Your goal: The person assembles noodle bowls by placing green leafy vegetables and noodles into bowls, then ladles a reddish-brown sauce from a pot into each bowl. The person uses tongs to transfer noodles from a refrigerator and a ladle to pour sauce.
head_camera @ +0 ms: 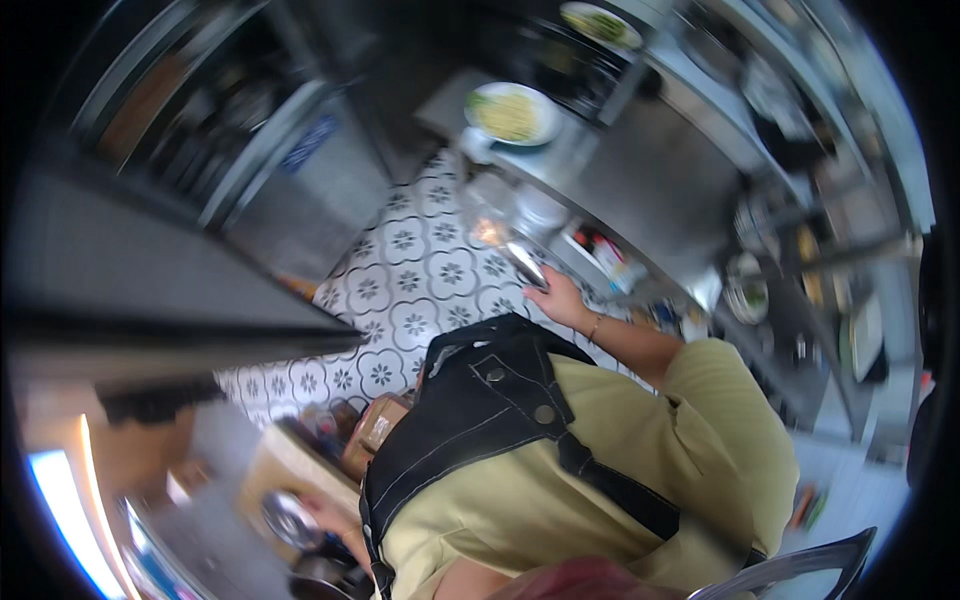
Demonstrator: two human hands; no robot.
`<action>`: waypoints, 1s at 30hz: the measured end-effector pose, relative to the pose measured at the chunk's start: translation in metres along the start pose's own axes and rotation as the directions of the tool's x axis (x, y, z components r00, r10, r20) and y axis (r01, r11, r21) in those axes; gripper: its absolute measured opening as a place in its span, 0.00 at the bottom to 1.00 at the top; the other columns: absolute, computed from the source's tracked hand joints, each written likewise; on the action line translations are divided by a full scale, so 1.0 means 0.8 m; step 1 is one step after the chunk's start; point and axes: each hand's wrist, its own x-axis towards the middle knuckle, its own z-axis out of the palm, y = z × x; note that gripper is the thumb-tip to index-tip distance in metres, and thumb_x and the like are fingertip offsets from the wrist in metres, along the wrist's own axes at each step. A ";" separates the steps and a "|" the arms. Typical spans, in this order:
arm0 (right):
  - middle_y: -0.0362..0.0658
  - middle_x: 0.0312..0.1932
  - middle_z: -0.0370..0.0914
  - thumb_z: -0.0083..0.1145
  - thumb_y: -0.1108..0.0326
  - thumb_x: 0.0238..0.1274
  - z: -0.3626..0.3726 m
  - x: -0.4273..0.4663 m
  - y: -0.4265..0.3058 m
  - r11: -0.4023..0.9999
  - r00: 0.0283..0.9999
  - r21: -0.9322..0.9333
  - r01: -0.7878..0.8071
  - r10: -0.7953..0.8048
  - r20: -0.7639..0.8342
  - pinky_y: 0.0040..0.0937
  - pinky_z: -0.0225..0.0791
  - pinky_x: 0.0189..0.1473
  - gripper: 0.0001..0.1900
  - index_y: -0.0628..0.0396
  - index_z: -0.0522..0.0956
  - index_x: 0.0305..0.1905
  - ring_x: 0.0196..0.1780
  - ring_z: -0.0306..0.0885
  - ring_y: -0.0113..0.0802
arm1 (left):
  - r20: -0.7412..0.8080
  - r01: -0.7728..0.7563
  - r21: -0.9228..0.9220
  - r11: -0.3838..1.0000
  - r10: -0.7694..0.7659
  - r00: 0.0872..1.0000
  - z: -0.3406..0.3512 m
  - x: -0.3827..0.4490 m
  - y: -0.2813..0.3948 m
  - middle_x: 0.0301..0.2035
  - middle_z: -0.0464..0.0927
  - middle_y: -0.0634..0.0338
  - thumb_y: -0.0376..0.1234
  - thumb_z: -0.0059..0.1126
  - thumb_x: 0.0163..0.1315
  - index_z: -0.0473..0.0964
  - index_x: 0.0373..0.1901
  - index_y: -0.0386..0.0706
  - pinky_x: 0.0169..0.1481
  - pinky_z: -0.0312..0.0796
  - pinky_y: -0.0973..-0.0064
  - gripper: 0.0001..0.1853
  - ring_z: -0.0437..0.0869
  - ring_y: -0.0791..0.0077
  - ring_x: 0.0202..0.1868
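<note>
My right hand [559, 296] grips the handle of a metal utensil [526, 262] held over the tiled floor. An orange-tan blur [491, 231] shows at its far end; whether it is food or part of the tool is unclear. Down at the left, my left hand [322, 514] is on a round, shiny metal bowl or lid [291, 519], above a tan board or counter [262, 480]. Beyond the right hand, a white plate [551, 124] of pale yellow noodle-like food with some green sits on the steel counter's corner.
A steel worktable [660, 180] runs along the right, with plastic containers [536, 210] and a box of packets [600, 247] below. Another plate of greens [602, 26] stands farther back. A dark panel edge [300, 337] juts in from the left. Cardboard boxes [382, 424] are beside me.
</note>
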 end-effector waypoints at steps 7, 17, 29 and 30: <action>0.54 0.28 0.80 0.60 0.54 0.58 -0.127 -0.114 0.179 0.895 0.868 0.044 -0.443 0.441 -0.230 0.43 0.70 0.34 0.19 0.58 0.70 0.43 0.32 0.80 0.51 | 0.836 -0.093 -0.177 0.980 0.199 0.512 0.334 -0.113 0.383 0.29 0.80 0.57 0.37 0.61 0.60 0.77 0.41 0.38 0.36 0.69 0.77 0.13 0.78 0.76 0.30; 0.51 0.25 0.77 0.54 0.58 0.60 -0.253 -0.315 0.567 0.099 -0.048 0.949 0.298 0.995 -0.089 0.46 0.71 0.32 0.14 0.59 0.74 0.39 0.31 0.79 0.53 | 0.887 0.139 -0.458 0.878 0.440 0.143 0.479 -0.142 0.671 0.31 0.77 0.66 0.32 0.57 0.65 0.75 0.48 0.40 0.38 0.67 0.86 0.12 0.74 0.84 0.31; 0.50 0.30 0.79 0.65 0.58 0.56 -0.444 -0.190 0.729 0.296 -0.336 0.916 0.271 0.921 -0.199 0.32 0.74 0.21 0.19 0.69 0.77 0.34 0.27 0.80 0.37 | 0.998 0.195 0.051 0.979 -0.043 -0.047 0.443 -0.181 0.621 0.37 0.80 0.61 0.35 0.55 0.66 0.72 0.50 0.41 0.37 0.72 0.81 0.13 0.80 0.78 0.33; 0.50 0.28 0.79 0.67 0.58 0.54 -0.449 -0.191 0.735 0.299 -0.375 0.925 0.236 0.906 -0.198 0.32 0.74 0.21 0.20 0.70 0.77 0.32 0.26 0.80 0.37 | 0.997 0.210 0.071 0.975 -0.066 -0.032 0.439 -0.183 0.623 0.37 0.80 0.61 0.35 0.55 0.66 0.72 0.50 0.41 0.37 0.72 0.81 0.13 0.80 0.77 0.33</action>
